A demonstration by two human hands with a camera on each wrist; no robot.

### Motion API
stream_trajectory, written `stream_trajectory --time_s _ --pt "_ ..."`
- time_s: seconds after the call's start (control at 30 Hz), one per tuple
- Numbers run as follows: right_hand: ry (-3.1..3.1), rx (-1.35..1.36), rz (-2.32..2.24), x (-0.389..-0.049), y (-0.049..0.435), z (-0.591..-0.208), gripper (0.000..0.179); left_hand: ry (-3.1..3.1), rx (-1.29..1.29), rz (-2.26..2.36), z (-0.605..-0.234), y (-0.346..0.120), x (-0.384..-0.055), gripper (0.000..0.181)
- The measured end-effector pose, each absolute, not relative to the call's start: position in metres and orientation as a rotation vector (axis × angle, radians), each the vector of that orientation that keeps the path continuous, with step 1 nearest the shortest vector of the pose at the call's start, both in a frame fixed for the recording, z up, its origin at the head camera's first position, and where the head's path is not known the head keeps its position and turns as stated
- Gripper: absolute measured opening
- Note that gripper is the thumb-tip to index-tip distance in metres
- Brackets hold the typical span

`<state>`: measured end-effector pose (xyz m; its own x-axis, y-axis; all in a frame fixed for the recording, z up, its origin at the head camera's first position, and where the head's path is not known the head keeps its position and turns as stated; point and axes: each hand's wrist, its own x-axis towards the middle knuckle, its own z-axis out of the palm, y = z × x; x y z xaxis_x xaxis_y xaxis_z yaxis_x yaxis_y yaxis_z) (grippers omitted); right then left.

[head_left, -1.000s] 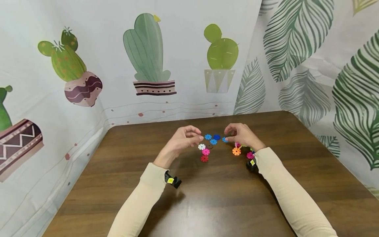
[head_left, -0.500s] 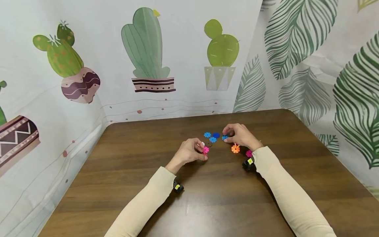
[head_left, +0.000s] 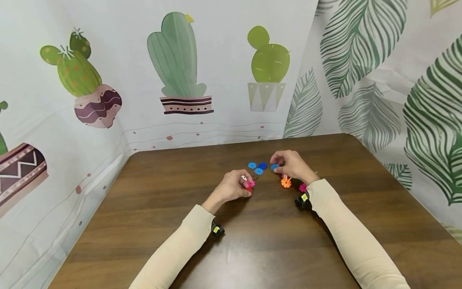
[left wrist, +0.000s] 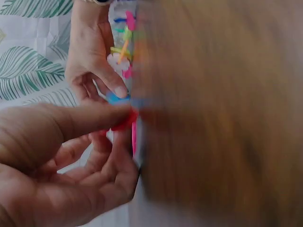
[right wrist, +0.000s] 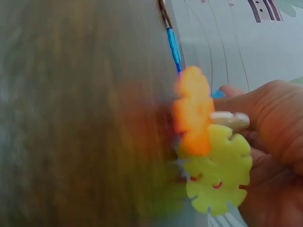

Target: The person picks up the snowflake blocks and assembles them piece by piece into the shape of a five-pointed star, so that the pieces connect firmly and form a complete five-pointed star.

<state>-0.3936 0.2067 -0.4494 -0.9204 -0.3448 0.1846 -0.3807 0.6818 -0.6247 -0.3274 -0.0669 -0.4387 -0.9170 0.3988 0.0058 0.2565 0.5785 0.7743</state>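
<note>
My left hand [head_left: 232, 186] pinches a red notched plastic disc [left wrist: 124, 121] between thumb and fingers, low over the table. A pink disc [head_left: 252, 184] and a white disc [head_left: 244, 178] lie right at its fingertips, partly hidden by them. To the right, my right hand [head_left: 294, 165] holds a light blue disc [head_left: 274, 166] at its thumb and fingertips. Beneath that hand is a group of joined discs: an orange one [right wrist: 193, 113], a yellow-green one [right wrist: 220, 170] and a magenta one [head_left: 302, 187]. The hand covers part of this group.
Between the hands lie two light blue discs, one farther left [head_left: 252, 165], a dark blue disc [head_left: 262, 165] and a brown disc [head_left: 256, 177]. They lie on a brown wooden table [head_left: 173, 176]. A patterned cloth [head_left: 223, 72] hangs behind its far edge.
My left hand has moved right and toward the near side, from beside the white disc to the red disc, and now pinches it. The right hand stays nearly in place with its blue disc.
</note>
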Motion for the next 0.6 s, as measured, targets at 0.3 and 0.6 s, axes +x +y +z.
stream_trajectory --time_s 0.3,0.6 --pt "-2.657 0.573 1.124 -0.384 0.2 -0.421 0.02 2.364 0.528 1.723 -0.397 -0.086 -0.334 0.031" --pt "-2.389 0.634 1.352 -0.343 0.18 -0.338 0.026 2.134 0.583 2.066 -0.316 -0.104 -0.311 0.012"
